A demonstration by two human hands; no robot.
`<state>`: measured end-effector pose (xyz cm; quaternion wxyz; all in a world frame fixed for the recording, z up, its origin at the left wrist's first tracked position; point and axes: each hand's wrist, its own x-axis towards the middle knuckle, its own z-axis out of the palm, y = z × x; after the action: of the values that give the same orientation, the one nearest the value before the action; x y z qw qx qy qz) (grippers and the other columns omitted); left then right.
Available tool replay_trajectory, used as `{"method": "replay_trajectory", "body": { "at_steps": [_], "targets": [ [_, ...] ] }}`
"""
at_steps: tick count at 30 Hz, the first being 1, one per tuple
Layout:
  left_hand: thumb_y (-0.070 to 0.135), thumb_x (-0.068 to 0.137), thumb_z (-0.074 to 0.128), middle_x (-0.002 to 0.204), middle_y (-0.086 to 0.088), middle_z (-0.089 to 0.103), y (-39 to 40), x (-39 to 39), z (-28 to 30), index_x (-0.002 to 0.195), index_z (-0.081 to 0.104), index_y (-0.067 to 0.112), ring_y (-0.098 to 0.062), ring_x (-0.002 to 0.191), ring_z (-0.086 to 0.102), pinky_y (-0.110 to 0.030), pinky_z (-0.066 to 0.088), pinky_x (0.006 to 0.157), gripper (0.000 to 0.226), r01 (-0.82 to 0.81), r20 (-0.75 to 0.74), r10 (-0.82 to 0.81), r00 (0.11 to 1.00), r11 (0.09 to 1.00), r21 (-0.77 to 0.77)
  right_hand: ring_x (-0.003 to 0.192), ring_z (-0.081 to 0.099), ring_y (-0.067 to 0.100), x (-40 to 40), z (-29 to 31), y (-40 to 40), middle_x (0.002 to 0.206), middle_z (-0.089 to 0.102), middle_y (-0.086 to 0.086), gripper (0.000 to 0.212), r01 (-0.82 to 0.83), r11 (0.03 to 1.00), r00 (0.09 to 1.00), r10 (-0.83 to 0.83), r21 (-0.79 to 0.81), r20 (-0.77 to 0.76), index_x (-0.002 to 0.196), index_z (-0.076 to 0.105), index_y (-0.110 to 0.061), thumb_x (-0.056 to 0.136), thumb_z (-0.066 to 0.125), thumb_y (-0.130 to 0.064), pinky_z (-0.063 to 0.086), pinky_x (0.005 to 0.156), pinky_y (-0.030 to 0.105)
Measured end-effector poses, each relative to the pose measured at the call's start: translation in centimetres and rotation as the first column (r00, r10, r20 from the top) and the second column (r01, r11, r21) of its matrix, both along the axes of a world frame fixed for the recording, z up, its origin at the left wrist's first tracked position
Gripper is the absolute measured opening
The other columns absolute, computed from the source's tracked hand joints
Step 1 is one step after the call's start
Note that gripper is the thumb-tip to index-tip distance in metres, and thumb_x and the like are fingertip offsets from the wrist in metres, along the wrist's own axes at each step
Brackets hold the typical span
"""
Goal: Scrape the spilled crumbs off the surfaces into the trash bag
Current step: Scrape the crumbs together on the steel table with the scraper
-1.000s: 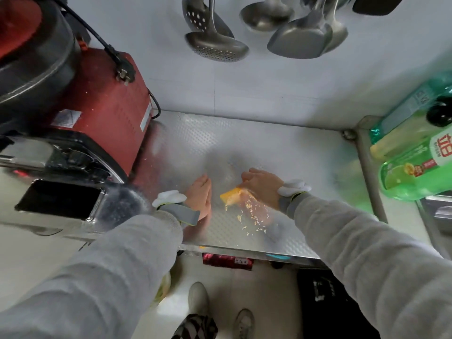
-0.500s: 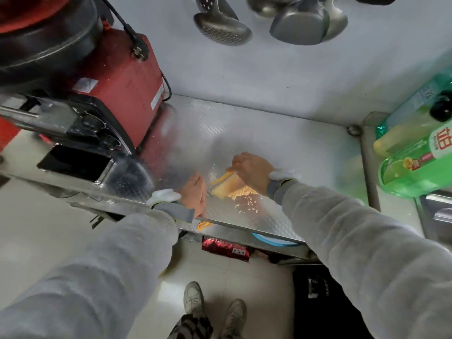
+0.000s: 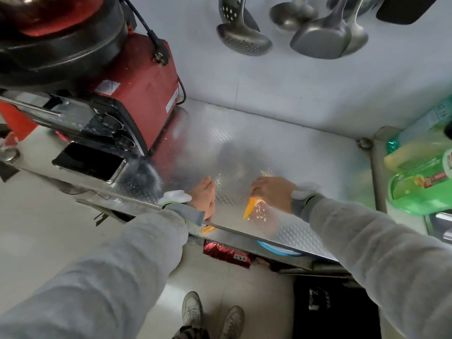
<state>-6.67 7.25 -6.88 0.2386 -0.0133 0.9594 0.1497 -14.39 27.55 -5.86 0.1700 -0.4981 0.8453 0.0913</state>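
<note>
Indoors, dimpled steel counter [image 3: 305, 152], right hand [image 3: 271, 192] gripping orange scraper [image 3: 252, 207], left hand [image 3: 204, 195] flat.

Orange scraper [image 3: 250, 209] — tilted on edge — beside scattered yellow crumbs [image 3: 259, 213].

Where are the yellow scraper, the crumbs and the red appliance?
yellow scraper [image 3: 251, 208]: head view, on its blade below the right hand.
crumbs [image 3: 259, 213]: head view, on the pile beside the blade.
red appliance [image 3: 146, 86]: head view, on its red side panel.
</note>
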Motion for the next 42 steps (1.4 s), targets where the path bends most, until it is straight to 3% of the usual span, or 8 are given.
{"method": "replay_trajectory", "body": {
  "at_steps": [5,10,18,25,31,37,40,42],
  "targets": [
    [0.015,0.1,0.032,0.16,-0.007,-0.004,1.8,-1.2,-0.5,0.152,0.007,0.005,-0.018,0.149,0.0,-0.024,0.006,0.118,0.059,0.085,0.001,-0.085,0.996,0.996,-0.032,0.116,0.05,0.024,-2.6,0.8,0.6,0.123,0.057,0.003,0.045,0.275,0.93,0.953,-0.298,-0.244,-0.06,0.126,0.059,-0.019,0.09,0.044,0.004,0.047,0.078,0.036],
    [0.013,0.099,0.033,0.16,-0.01,-0.007,2.0,-2.2,-0.7,0.152,0.002,0.002,-0.019,0.149,-0.003,-0.024,0.001,0.118,0.061,0.119,-0.002,-0.119,0.993,0.992,-0.051,0.117,0.047,0.023,-5.2,0.8,0.1,0.126,0.05,0.003,0.047,0.492,0.869,0.866,-0.495,-0.047,-0.076,0.129,0.055,-0.021,0.091,0.041,0.003,0.042,0.082,0.031],
    [0.017,0.101,0.029,0.16,-0.011,-0.008,2.5,-2.1,-0.2,0.151,0.0,0.001,-0.021,0.149,-0.003,-0.025,0.001,0.118,0.06,0.119,0.018,-0.118,0.993,0.991,-0.057,0.116,0.046,0.02,-1.2,-0.3,4.1,0.123,0.054,0.0,0.042,0.274,0.961,0.962,-0.273,-0.037,0.024,0.129,0.055,-0.023,0.094,0.043,-0.003,0.042,0.089,0.028],
    [0.012,0.101,0.031,0.16,-0.007,-0.003,3.3,-1.5,0.4,0.151,0.005,0.002,-0.02,0.149,0.005,-0.024,0.011,0.117,0.058,0.144,-0.015,-0.145,0.989,0.987,-0.069,0.118,0.047,0.023,0.2,0.2,2.7,0.126,0.053,0.003,0.042,0.28,0.948,0.958,-0.286,-0.15,-0.022,0.129,0.056,-0.021,0.095,0.041,-0.003,0.046,0.088,0.037],
    [0.014,0.101,0.033,0.159,-0.011,0.008,3.4,-0.7,0.0,0.149,0.019,0.0,-0.024,0.148,0.011,-0.031,0.011,0.119,0.052,0.123,-0.058,-0.124,0.991,0.992,-0.026,0.119,0.046,0.024,1.6,-0.2,0.1,0.128,0.051,0.004,0.043,0.184,0.982,0.983,-0.185,-0.052,-0.015,0.129,0.055,-0.017,0.092,0.041,0.0,0.044,0.089,0.034],
    [0.014,0.103,0.027,0.16,-0.009,-0.001,3.5,-0.4,0.5,0.151,0.008,0.001,-0.02,0.149,0.004,-0.024,0.007,0.117,0.054,0.129,0.005,-0.129,0.992,0.991,-0.041,0.118,0.047,0.021,2.7,-0.3,3.5,0.124,0.055,0.001,0.043,0.192,0.98,0.981,-0.191,-0.058,0.013,0.125,0.058,-0.016,0.091,0.039,0.003,0.046,0.088,0.032],
    [0.015,0.101,0.031,0.16,-0.007,0.008,3.8,-0.6,0.9,0.15,0.014,0.002,-0.02,0.147,0.014,-0.029,0.019,0.116,0.054,0.15,0.044,-0.149,0.988,0.988,-0.025,0.109,0.056,0.025,3.1,0.3,4.9,0.121,0.058,0.002,0.042,0.421,0.873,0.901,-0.434,-0.247,0.001,0.127,0.058,-0.018,0.093,0.042,0.001,0.047,0.082,0.034],
    [0.016,0.099,0.036,0.155,-0.01,0.021,4.7,-1.2,1.3,0.146,0.024,0.0,-0.021,0.141,0.028,-0.032,0.027,0.111,0.051,0.154,0.078,-0.154,0.985,0.988,0.006,0.099,0.06,0.03,3.2,0.8,6.3,0.11,0.063,0.006,0.032,0.686,0.611,0.689,-0.72,-0.395,0.081,0.117,0.064,-0.015,0.095,0.042,-0.008,0.046,0.078,0.035]
  ]
}}
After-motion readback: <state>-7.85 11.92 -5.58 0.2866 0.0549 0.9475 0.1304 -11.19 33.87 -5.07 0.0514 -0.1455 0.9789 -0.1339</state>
